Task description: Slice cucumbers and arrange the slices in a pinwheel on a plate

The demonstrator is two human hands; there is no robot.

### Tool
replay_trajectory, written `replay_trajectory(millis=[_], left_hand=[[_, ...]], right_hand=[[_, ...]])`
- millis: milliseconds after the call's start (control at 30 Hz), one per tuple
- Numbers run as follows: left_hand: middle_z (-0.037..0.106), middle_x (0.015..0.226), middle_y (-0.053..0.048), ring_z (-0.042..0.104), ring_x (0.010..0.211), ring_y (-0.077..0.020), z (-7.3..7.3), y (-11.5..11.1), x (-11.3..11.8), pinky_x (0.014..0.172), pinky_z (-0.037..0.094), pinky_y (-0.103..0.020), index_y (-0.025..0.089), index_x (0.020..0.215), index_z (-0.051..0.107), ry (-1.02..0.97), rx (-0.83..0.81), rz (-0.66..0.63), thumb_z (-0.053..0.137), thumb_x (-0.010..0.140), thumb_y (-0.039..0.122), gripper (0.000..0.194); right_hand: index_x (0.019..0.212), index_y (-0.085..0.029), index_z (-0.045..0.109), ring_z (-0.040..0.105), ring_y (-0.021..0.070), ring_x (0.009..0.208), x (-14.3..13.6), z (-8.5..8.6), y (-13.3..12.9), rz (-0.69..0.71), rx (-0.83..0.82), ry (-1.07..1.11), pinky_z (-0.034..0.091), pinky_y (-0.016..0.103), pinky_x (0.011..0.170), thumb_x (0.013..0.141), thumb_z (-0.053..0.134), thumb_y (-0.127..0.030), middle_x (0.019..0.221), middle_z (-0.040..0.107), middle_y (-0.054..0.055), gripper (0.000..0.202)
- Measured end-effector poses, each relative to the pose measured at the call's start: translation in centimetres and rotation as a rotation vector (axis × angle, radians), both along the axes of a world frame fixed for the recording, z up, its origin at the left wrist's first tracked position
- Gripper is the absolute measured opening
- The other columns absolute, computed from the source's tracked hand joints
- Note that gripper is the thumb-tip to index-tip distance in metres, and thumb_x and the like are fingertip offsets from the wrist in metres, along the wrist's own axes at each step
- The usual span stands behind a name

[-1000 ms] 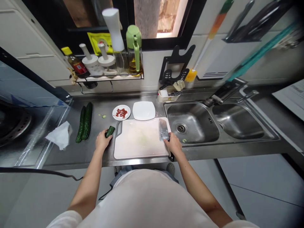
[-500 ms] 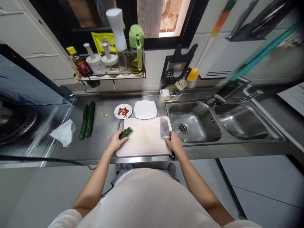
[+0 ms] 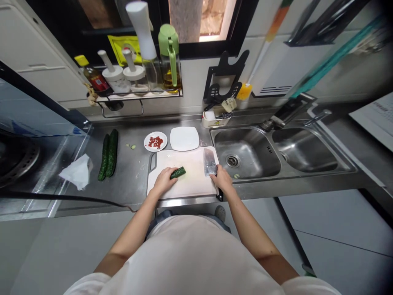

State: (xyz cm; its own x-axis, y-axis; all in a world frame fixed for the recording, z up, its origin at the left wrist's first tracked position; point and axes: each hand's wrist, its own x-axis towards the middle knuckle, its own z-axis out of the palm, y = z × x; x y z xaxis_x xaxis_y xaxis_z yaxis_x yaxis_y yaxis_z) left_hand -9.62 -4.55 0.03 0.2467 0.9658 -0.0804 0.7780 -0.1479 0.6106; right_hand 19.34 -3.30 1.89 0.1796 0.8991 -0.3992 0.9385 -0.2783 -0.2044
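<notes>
My left hand (image 3: 165, 180) is closed round one end of a short dark green cucumber piece (image 3: 178, 172), which lies on the white cutting board (image 3: 184, 191). At the board's right side, my right hand (image 3: 222, 178) grips a cleaver by the base of its wide blade (image 3: 209, 161); the blade lies flat on the board and the black handle (image 3: 219, 195) shows below the hand. Behind the board are a white plate (image 3: 184, 138) and a smaller round plate (image 3: 147, 141) with chopped red bits (image 3: 155, 142).
Two whole cucumbers (image 3: 112, 153) and a crumpled white cloth (image 3: 80, 170) lie on the left of the steel counter. A double sink (image 3: 248, 155) is at the right. Above the counter, a wall rack (image 3: 141, 95) holds bottles and jars.
My left hand has moved right, carrying the cucumber piece from the board's left edge towards its middle. My right hand keeps its hold on the cleaver. The view has shifted slightly.
</notes>
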Motion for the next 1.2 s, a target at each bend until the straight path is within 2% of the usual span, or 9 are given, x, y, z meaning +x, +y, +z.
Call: replay_trajectory(millis=[233, 400, 567, 633, 733, 833, 1067, 1200], left_hand=[[0.064, 0.110, -0.008, 0.058, 0.108, -0.0253, -0.4, 0.0, 0.6, 0.097, 0.044, -0.037, 0.025, 0.128, 0.058, 0.028, 0.027, -0.015, 0.063, 0.078, 0.023, 0.050], [0.063, 0.115, -0.010, 0.057, 0.110, -0.0263, -0.2, -0.3, 0.9, 0.098, 0.042, -0.038, 0.022, 0.134, 0.054, 0.051, 0.053, 0.009, 0.061, 0.081, 0.026, 0.054], [0.062, 0.118, -0.009, 0.054, 0.114, -0.0265, 0.0, -0.7, 1.5, 0.099, 0.040, -0.040, 0.024, 0.135, 0.051, 0.064, 0.108, 0.006, 0.061, 0.084, 0.031, 0.053], [0.061, 0.117, -0.009, 0.054, 0.113, -0.0251, 0.1, -0.8, 1.8, 0.099, 0.040, -0.039, 0.026, 0.134, 0.053, 0.048, 0.136, -0.010, 0.059, 0.087, 0.032, 0.048], [0.061, 0.115, -0.007, 0.056, 0.109, -0.0224, 0.1, -0.8, 2.1, 0.097, 0.042, -0.036, 0.026, 0.129, 0.057, 0.027, 0.182, -0.034, 0.055, 0.090, 0.032, 0.040], [0.061, 0.113, -0.007, 0.058, 0.104, -0.0204, -0.2, -0.6, 2.2, 0.093, 0.045, -0.033, 0.025, 0.125, 0.061, 0.039, 0.228, -0.044, 0.052, 0.092, 0.031, 0.034], [0.062, 0.111, -0.006, 0.059, 0.100, -0.0184, -1.1, -0.5, 2.3, 0.087, 0.049, -0.031, 0.027, 0.125, 0.062, 0.095, 0.288, -0.059, 0.050, 0.094, 0.029, 0.033], [0.061, 0.109, -0.006, 0.059, 0.098, -0.0180, -1.4, -0.3, 2.3, 0.087, 0.049, -0.030, 0.028, 0.125, 0.062, 0.112, 0.307, -0.063, 0.051, 0.094, 0.028, 0.033]], right_hand=[[0.138, -0.016, 0.039, 0.058, 0.0262, 0.112, 0.1, -0.4, 0.1, -0.002, 0.017, 0.015, 0.043, 0.031, 0.087, 0.089, 0.058, -0.038, 0.127, 0.057, 0.017, 0.057], [0.137, -0.015, 0.040, 0.057, 0.0258, 0.114, 0.4, -0.7, 0.4, -0.016, 0.026, 0.065, 0.042, 0.030, 0.089, 0.087, 0.061, -0.036, 0.128, 0.057, 0.017, 0.059], [0.137, -0.013, 0.041, 0.059, 0.0244, 0.111, 0.9, -0.9, 0.6, -0.018, 0.059, 0.102, 0.042, 0.028, 0.085, 0.085, 0.063, -0.036, 0.125, 0.060, 0.017, 0.061], [0.131, -0.013, 0.048, 0.061, 0.0238, 0.105, 1.0, -0.9, 0.7, -0.019, 0.051, 0.111, 0.042, 0.027, 0.080, 0.083, 0.063, -0.036, 0.117, 0.064, 0.014, 0.055], [0.109, -0.016, 0.061, 0.063, 0.0220, 0.091, 0.8, -0.7, 0.7, -0.007, 0.013, 0.113, 0.040, 0.025, 0.069, 0.082, 0.060, -0.035, 0.100, 0.069, 0.009, 0.033], [0.098, -0.017, 0.063, 0.061, 0.0197, 0.083, 0.4, -0.4, 0.5, 0.013, 0.034, 0.117, 0.035, 0.024, 0.063, 0.082, 0.056, -0.031, 0.091, 0.068, 0.007, 0.022], [0.105, -0.016, 0.058, 0.057, 0.0173, 0.074, -0.9, -0.1, -0.7, 0.031, 0.125, 0.233, 0.031, 0.023, 0.060, 0.084, 0.048, -0.026, 0.083, 0.067, 0.005, 0.025], [0.111, -0.016, 0.056, 0.058, 0.0175, 0.074, -2.4, 0.9, -1.2, 0.104, 0.174, 0.278, 0.033, 0.023, 0.062, 0.090, 0.045, -0.032, 0.083, 0.068, 0.005, 0.029]])
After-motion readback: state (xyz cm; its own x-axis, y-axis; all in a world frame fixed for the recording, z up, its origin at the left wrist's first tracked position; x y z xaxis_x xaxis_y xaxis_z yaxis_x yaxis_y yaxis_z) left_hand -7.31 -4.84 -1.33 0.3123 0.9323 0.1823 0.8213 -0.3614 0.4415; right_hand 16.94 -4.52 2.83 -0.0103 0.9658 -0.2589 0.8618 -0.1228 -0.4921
